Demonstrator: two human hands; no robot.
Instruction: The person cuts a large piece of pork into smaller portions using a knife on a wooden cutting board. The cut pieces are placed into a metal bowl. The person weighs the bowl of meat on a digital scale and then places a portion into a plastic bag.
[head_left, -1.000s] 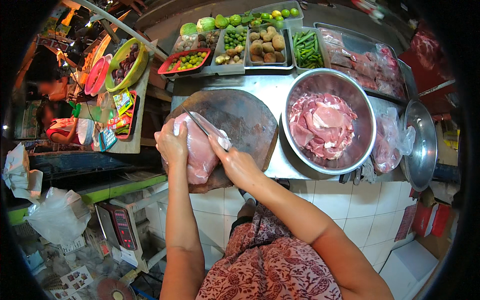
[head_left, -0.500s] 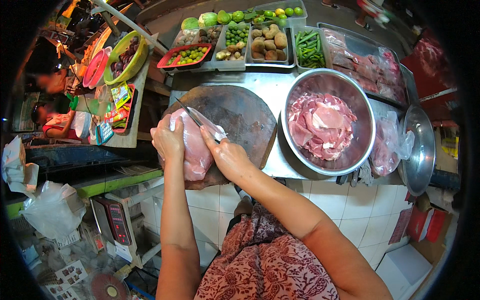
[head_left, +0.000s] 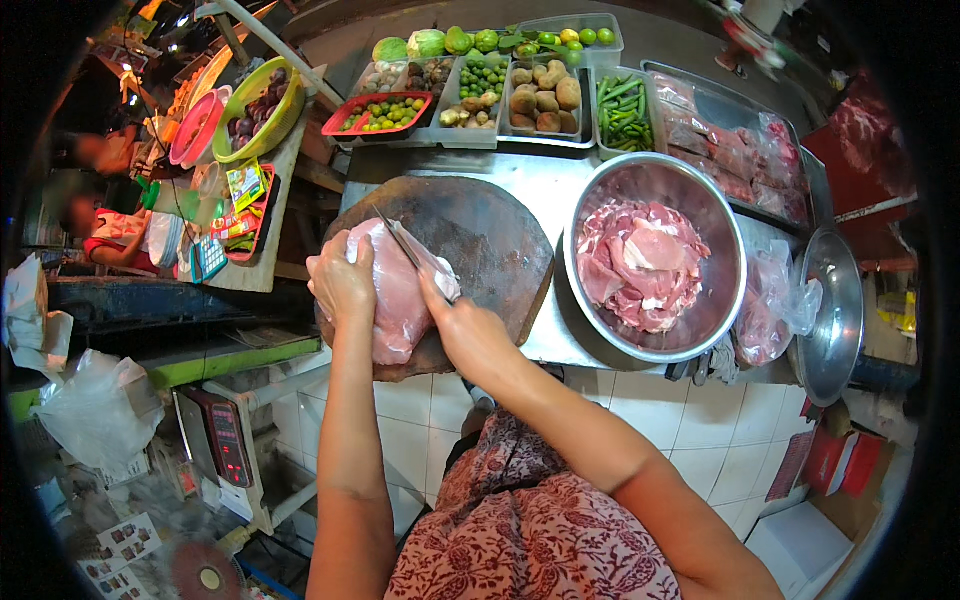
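Note:
A large pink slab of raw meat point(head_left: 392, 325) lies on the left part of a round, dark wooden chopping board point(head_left: 490, 225). My left hand point(head_left: 345, 280) is closed over the meat's left side, gripping it. In my right hand point(head_left: 468, 335) is a knife point(head_left: 399, 238), its handle mostly hidden by my fingers. The blade slants up and left along the meat's right edge, beside a paler strip. How deep the edge sits in the meat cannot be seen.
Right of the board stands a steel bowl point(head_left: 728, 300) of sliced meat. A bagged piece of meat point(head_left: 765, 335) and a steel lid point(head_left: 832, 310) lie beyond it. Vegetable tubs point(head_left: 470, 128) and a tray of packed meat point(head_left: 810, 195) line the back. A digital scale point(head_left: 215, 440) is lower left.
My right hand and the knife have shifted a little to the right and toward me along the meat. My left hand keeps its grip. The whole view has tilted slightly.

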